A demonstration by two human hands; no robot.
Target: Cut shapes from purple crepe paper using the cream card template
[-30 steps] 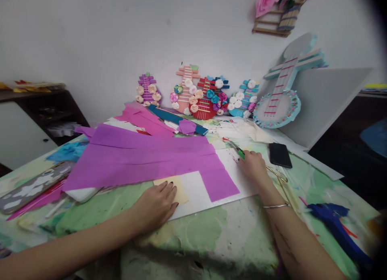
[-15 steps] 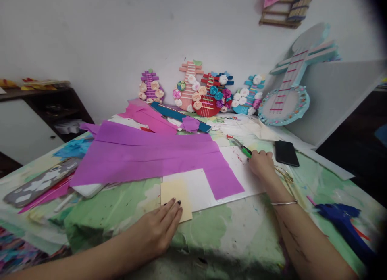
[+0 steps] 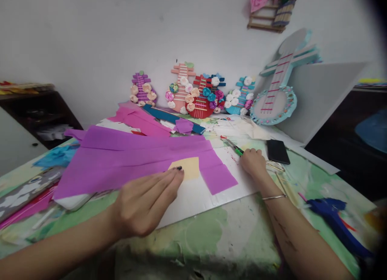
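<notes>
Purple crepe paper (image 3: 127,159) covers much of the table and lies partly over a white board (image 3: 193,195). My left hand (image 3: 145,201), its fingers pressed together, has its fingertips on the edge of a pale yellow paper square (image 3: 191,168). That square sits in the notch of the purple paper, its upper left beside or over the purple edge; its hold by the thumb is hidden. My right hand (image 3: 253,163) rests at the board's right side, closed on a green craft knife (image 3: 238,151) whose blade points away to the upper left.
A black flat case (image 3: 277,151) and gold scissors (image 3: 275,166) lie right of my right hand. A blue glue gun (image 3: 335,219) is nearer. Paper-flowered model guitars (image 3: 202,98) stand against the wall. A patterned pencil case (image 3: 30,187) lies left.
My left hand has shifted the yellow square up from the board's lower left corner to the notch in the purple paper. The right hand stays on the knife; the view swung slightly.
</notes>
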